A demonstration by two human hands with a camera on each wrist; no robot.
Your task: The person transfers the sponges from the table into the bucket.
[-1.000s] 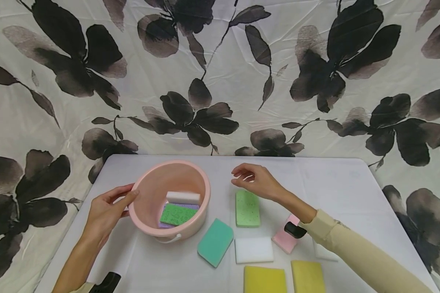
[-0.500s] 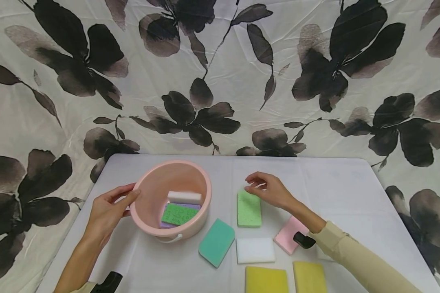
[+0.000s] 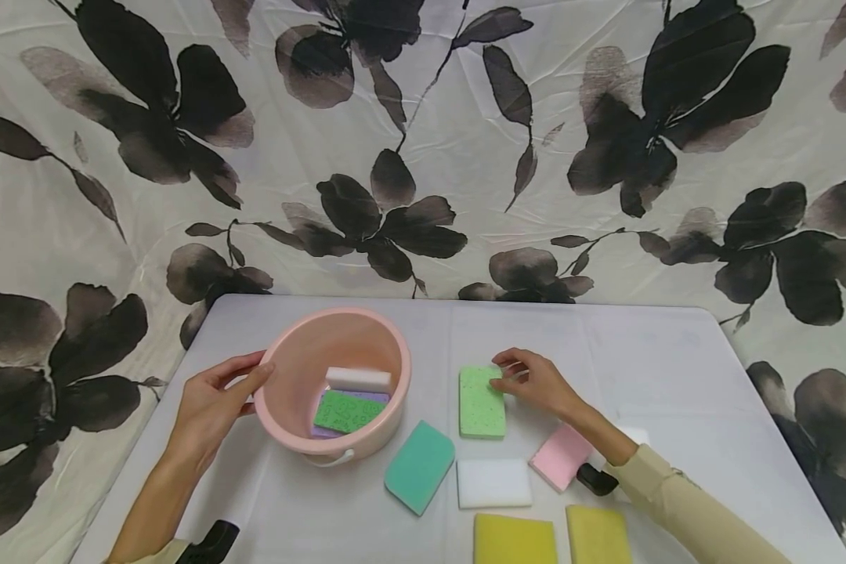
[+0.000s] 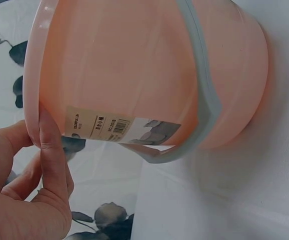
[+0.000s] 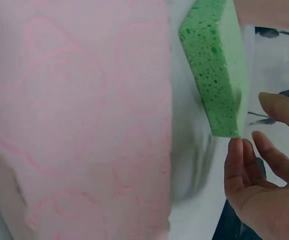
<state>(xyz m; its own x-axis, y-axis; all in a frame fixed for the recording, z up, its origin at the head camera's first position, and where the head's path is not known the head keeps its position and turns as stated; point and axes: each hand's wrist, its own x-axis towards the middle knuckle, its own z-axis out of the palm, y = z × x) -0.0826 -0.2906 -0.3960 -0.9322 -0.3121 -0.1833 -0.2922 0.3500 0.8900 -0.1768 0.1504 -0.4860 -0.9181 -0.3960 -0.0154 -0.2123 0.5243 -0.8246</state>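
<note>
A pink bucket (image 3: pixel 282 423) stands tilted toward me at the left of the table. My left hand (image 3: pixel 211 403) pinches its rim between thumb and fingers, seen close up in the left wrist view. Inside the bucket lie a white sponge (image 3: pixel 358 380), a green sponge (image 3: pixel 348 411) and a purple one (image 3: pixel 327 432) partly beneath it. My right hand (image 3: pixel 539 384) is at the upper right edge of a light green sponge (image 3: pixel 481 415), fingers loosely bent and apart. In the right wrist view a fingertip comes close to that sponge (image 5: pixel 214 70); contact is unclear.
Around the table lie a teal sponge (image 3: pixel 421 468), a white sponge (image 3: pixel 493 482), a pink sponge (image 3: pixel 559 457) and two yellow ones, one (image 3: pixel 515 540) beside the other (image 3: pixel 598 536). Another white piece (image 3: pixel 636 435) is mostly hidden by my right arm. A floral cloth (image 3: pixel 423 117) hangs behind.
My right hand has moved away from the bucket, rightward and down toward the light green sponge's edge. The left hand keeps its hold on the rim; the whole view has shifted slightly.
</note>
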